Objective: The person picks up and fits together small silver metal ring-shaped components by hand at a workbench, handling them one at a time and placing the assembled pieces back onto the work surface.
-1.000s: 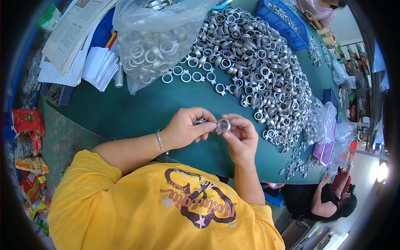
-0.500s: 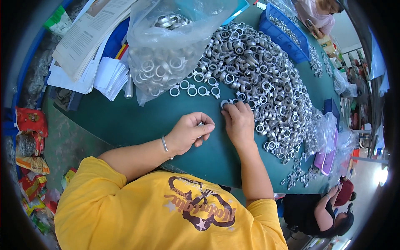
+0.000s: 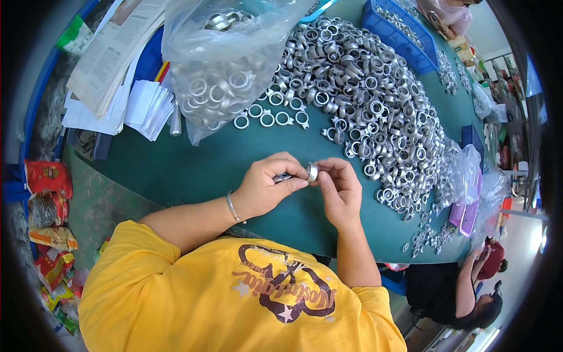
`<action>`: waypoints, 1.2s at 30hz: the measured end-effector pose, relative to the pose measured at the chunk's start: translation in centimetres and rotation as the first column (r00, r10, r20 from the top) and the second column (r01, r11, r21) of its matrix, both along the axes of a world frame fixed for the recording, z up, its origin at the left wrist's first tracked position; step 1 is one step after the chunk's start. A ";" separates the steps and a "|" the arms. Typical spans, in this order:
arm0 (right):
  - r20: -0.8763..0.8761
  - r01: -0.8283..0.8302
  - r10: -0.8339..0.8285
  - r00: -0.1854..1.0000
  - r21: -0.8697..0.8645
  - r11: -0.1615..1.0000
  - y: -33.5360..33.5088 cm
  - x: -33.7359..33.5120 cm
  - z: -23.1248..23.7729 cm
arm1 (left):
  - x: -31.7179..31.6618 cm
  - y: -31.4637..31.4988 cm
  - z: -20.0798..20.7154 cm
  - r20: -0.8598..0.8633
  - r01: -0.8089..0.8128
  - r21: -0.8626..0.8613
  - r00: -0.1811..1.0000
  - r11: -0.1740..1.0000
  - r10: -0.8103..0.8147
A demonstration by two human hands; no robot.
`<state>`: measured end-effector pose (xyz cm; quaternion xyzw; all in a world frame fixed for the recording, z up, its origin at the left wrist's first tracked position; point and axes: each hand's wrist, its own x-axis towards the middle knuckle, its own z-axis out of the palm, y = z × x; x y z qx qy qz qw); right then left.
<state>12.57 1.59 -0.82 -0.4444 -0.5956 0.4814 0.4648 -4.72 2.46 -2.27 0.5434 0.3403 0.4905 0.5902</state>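
Over the table's near part my two hands meet at a small silver metal ring, which stands on edge between their fingertips. My left hand is closed, its thumb and forefinger pinching at the ring's left side. Another silvery piece shows within its curled fingers, mostly hidden; its kind cannot be made out. My right hand is closed on the ring's right side with thumb and fingertips. Beyond the hands lies a large heap of similar metal rings, many with a small lug. A few single rings lie flat left of the heap.
A clear plastic bag of rings stands at the far left, beside stacked papers. A blue basket of small parts sits far right. A purple tray and plastic bags lie rightward. Other people sit at the right.
My right hand has come back from the heap's edge with a ring and brought it to my left hand. The left hand has shifted slightly right to meet it.
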 end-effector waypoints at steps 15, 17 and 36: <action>-0.052 -0.007 0.020 0.998 0.239 0.971 -0.9 -0.4 -1.2 | -0.2 -0.4 0.4 -0.069 0.033 0.008 0.997 0.999 -0.033; 0.038 0.007 -0.020 0.999 0.306 0.952 -0.8 -0.4 -1.2 | -0.1 -0.5 0.5 -0.071 0.034 -0.075 0.997 0.997 -0.040; -0.261 0.006 -0.043 0.964 -0.142 0.990 -1.0 0.2 -1.9 | 0.1 -0.2 0.2 -0.204 -0.044 0.168 0.976 0.985 0.079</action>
